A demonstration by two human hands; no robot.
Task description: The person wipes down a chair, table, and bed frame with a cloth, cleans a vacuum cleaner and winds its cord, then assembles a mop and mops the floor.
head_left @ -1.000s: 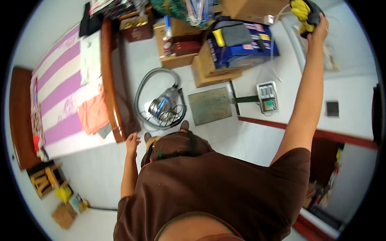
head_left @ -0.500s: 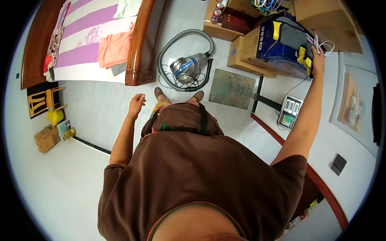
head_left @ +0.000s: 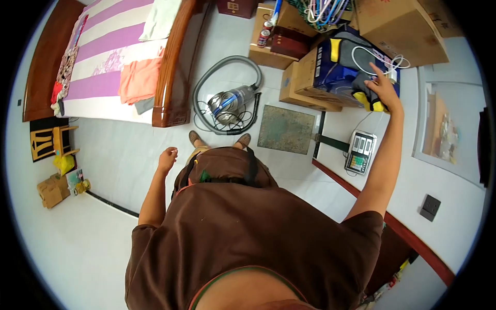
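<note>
The blue box point(head_left: 330, 77) is the landmark here. On top of it lie a grey and yellow glove point(head_left: 355, 52) and a looped white cable point(head_left: 399, 63), part of which crosses the glove. A second glove point(head_left: 366, 92), also grey with yellow parts, lies at the box's near edge, its yellow end reaching over the side.

The right hand point(head_left: 385, 92) is above the near right part of the blue box, right beside the second glove and the cable. Its fingers are released and spread, the index finger stretched toward the cable; whether the fingertips touch the cable or the second glove, I cannot tell. The left hand point(head_left: 167, 159) hangs well apart from the blue box, to its left and nearer the body, with its fingers loosely bent.

Left of the blue box, a vacuum cleaner point(head_left: 232, 103) with a curled grey hose stands on the floor point(head_left: 134, 150). Nearer the body than the box are a metal scale plate point(head_left: 287, 129) and, to its right, the scale's display point(head_left: 360, 151). A striped bed point(head_left: 103, 67) lies farther left of the box.
</note>
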